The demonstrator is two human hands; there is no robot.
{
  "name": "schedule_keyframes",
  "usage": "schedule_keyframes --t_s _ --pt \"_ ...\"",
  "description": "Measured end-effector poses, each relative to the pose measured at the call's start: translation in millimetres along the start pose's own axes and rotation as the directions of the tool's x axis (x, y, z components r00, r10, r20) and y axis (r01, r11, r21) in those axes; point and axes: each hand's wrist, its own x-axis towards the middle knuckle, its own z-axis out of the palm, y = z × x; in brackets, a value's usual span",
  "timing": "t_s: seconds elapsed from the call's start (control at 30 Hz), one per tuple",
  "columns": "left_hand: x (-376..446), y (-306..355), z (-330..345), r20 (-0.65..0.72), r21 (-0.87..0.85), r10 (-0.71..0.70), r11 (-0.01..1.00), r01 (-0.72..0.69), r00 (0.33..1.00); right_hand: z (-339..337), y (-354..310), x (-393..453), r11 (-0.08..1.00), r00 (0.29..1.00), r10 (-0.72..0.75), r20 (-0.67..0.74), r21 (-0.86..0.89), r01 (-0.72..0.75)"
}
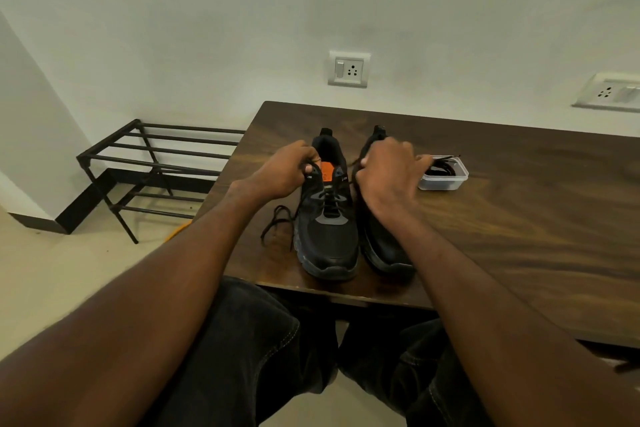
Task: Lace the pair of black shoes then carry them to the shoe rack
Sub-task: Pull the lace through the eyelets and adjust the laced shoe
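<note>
at the left of the frame a black shoe rack stands on the floor by the wall. near centre, on the dark wooden table, the left hand pinches one lace end of the left black shoe; the right hand curls round the other end, above the right black shoe. at right sits a clear plastic tub holding a black lace.
</note>
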Motion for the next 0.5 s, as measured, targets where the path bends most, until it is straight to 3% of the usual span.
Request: schedule_keyframes --t_s 0.1,0.27,0.4,0.5 --pt "-2 1 -2 0.003 -0.021 -0.015 1.000 0.015 1.000 -17 17 8 0.989 0.989 0.148 -0.012 -0.019 -0.148" --pt "-2 -1 0 -0.005 -0.006 -0.009 1.000 0.009 1.000 -28 31 9 0.989 0.976 0.129 0.177 0.042 -0.139" --pt "-7 10 -5 0.005 -0.085 0.054 0.995 -0.053 0.999 -32 45 10 0.959 0.919 -0.096 0.382 0.282 -0.017" --pt "-17 22 -10 0.051 0.084 0.121 0.989 -0.125 0.991 -44 59 4 0.915 0.791 -0.277 0.546 0.401 0.044"
